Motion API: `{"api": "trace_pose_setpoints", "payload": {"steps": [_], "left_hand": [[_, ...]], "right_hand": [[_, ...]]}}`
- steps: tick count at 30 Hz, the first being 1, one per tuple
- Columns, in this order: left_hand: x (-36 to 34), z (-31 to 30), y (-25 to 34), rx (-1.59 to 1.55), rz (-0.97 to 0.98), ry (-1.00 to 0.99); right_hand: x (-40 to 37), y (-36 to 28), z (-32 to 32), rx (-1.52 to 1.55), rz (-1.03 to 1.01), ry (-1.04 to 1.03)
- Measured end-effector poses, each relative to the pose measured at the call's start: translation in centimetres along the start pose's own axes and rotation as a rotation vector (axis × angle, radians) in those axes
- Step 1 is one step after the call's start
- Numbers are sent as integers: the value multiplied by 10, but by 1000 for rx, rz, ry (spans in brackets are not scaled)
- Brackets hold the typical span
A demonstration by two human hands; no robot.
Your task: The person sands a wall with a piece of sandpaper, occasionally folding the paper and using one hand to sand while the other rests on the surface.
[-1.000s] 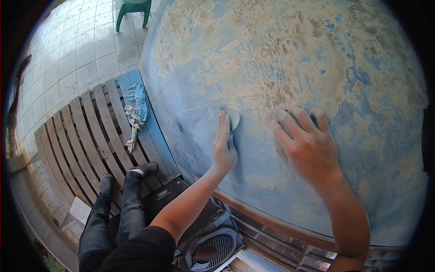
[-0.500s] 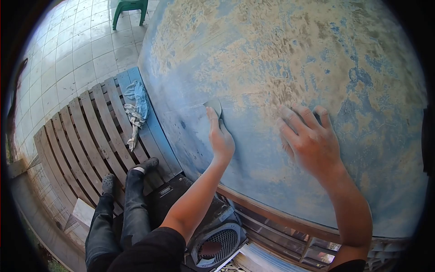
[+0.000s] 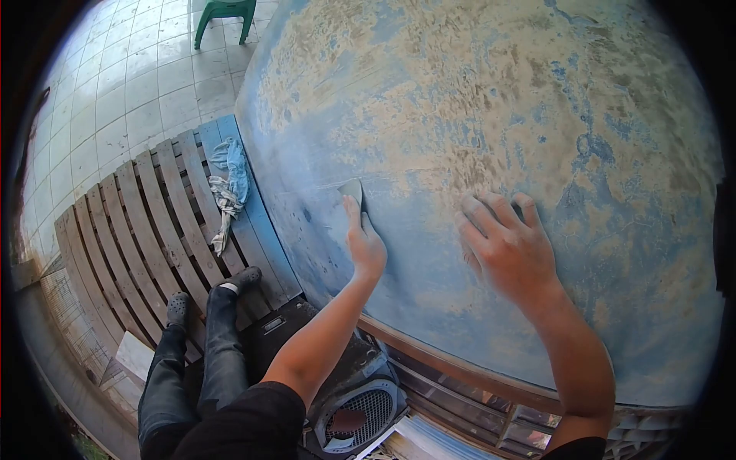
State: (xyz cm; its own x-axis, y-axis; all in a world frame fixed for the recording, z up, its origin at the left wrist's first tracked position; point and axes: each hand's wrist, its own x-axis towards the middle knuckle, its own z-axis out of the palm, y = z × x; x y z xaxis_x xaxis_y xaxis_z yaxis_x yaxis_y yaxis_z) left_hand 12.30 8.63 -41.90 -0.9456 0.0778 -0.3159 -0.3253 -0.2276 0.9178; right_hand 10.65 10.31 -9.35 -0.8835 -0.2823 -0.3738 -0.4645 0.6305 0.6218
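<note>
My left hand (image 3: 366,244) holds a thin grey sheet with a curved edge (image 3: 351,189) against the wall (image 3: 429,253), whose blue and tan paint is patchy and worn. The fingers lie along the sheet and point up the wall. What the sheet is made of does not show. Further right, my right hand (image 3: 507,241) rests on the same wall with its fingers bent and apart, fingertips at the surface. Pale dust coats the fingers of both hands. The right thumb is partly hidden under the palm.
Both shoes (image 3: 244,280) stand on a slatted wooden platform (image 3: 146,222). Crumpled cloths (image 3: 230,184) lie on its blue edge board (image 3: 268,253). A black speaker (image 3: 356,418) sits below my left arm, beside a wooden ledge (image 3: 460,364). A green plastic chair (image 3: 225,11) stands on the tiled floor (image 3: 123,92).
The view has shifted slightly, and both hands appear a little further left. My left hand keeps hold of the sheet; my right hand stays against the wall with bent fingers.
</note>
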Motion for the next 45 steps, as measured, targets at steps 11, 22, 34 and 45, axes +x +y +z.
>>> {"api": "trace_pose_setpoints", "payload": {"steps": [11, 22, 34, 45], "left_hand": [[-9, -19, -6, 112, 436, -203], [-33, -9, 41, 116, 567, -296], [9, 12, 21, -84, 350, -93], [-66, 11, 50, -55, 549, -291]], "right_hand": [[1, -4, 4, 9, -5, 4], [0, -2, 9, -4, -37, 25], [3, -2, 7, 13, -10, 42], [12, -5, 16, 22, 3, 116]]}}
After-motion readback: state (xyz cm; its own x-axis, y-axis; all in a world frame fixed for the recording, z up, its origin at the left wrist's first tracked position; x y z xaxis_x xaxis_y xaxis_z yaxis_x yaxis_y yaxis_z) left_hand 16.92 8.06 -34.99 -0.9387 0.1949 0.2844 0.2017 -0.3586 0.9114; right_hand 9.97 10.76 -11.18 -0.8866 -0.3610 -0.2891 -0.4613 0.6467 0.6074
